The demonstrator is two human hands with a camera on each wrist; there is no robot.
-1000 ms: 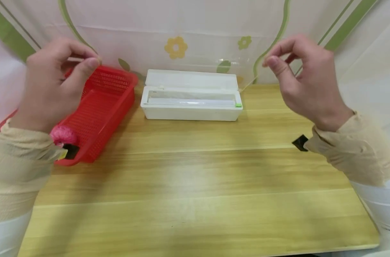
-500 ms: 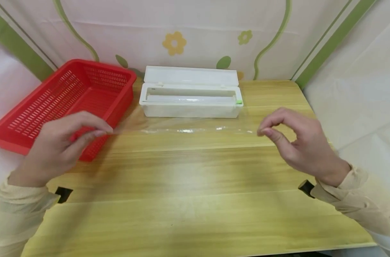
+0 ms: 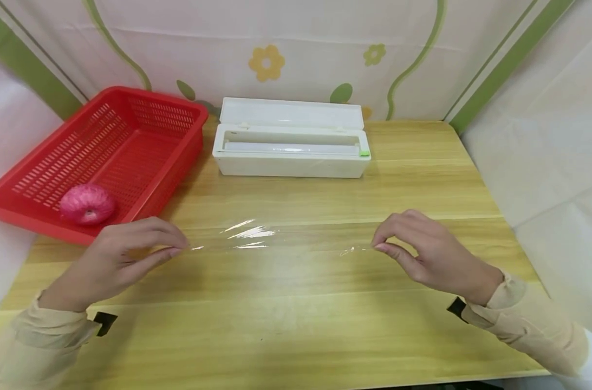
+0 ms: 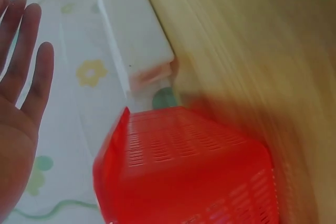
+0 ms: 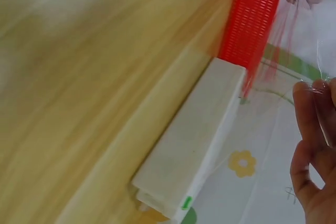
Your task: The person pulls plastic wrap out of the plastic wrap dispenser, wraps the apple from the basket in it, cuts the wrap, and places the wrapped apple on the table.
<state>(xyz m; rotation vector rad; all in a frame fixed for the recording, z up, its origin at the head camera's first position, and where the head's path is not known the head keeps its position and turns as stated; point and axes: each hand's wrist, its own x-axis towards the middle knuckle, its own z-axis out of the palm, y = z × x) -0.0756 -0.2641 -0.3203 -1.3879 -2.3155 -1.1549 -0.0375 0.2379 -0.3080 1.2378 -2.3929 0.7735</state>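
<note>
A clear sheet of cling film [image 3: 254, 233] spans the space between my hands, low over the table. It shows mainly by its glints, and I cannot tell whether its far edge joins the roll. My left hand [image 3: 130, 254] pinches one corner between thumb and fingertips, just in front of the red basket. At the other end my right hand [image 3: 432, 254] pinches the film likewise; the right wrist view shows the film [image 5: 317, 88] at its fingertips. Behind both hands is a white dispenser box [image 3: 291, 167], lid raised, with a film roll [image 3: 291, 148] inside.
A red perforated basket [image 3: 181, 154] stands at the left, holding a wrinkled, pink round thing [image 3: 88, 204]. The wooden table [image 3: 296, 336] ends at a front edge near me. A flowered curtain [image 3: 315, 32] hangs behind the box.
Both hands have come down and toward me from a raised position, stretching the film lower over the table. The pink round thing, hidden by my left hand half a second ago, shows again.
</note>
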